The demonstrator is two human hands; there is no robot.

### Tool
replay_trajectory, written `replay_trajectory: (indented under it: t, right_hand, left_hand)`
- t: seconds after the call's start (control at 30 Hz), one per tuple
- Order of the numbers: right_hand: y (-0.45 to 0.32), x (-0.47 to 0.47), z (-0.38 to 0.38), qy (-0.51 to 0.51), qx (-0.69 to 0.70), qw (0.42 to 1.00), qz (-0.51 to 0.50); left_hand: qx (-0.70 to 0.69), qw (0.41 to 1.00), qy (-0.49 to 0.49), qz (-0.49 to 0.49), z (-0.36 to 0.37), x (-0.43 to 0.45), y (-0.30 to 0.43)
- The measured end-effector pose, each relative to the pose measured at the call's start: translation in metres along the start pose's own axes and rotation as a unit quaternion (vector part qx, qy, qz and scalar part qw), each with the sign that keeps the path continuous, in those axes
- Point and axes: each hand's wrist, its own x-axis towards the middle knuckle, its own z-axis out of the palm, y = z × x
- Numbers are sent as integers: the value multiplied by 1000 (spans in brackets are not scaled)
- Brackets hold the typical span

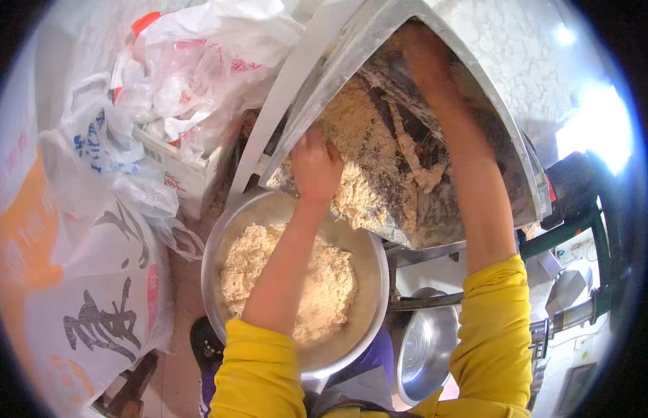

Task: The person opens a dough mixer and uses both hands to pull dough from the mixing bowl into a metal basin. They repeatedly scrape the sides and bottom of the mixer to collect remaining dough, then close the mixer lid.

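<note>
Crumbly dough lies inside a metal mixer trough tilted over a steel bowl. My left hand is at the trough's near left lip, fingers curled against the dough there; whether it grips any is unclear. Deep in the trough's far end, my right hand is blurred and shadowed, its fingers hidden. A dough-smeared mixing bar crosses the trough beside my right forearm. Below my left forearm, the round steel bowl holds a large heap of shaggy dough.
Left of the trough stand a cardboard box with plastic bags and a large printed sack. An empty steel basin sits lower right. Dark machine parts stand at right.
</note>
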Motion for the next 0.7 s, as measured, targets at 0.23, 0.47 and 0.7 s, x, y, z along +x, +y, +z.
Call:
replay_trajectory:
  t: [0.23, 0.47, 0.7]
  right_hand:
    - [-66, -151, -70, -401, 192, 892, 87]
    - [-66, -308, -59, -340, -9, 861, 379]
    - [-64, -257, -64, -248, 222, 910, 248]
  left_hand:
    - [50, 999, 7, 6, -1, 2, 5]
    - [87, 995, -48, -21, 3, 1, 3]
    - [226, 962, -145, -47, 12, 2, 4]
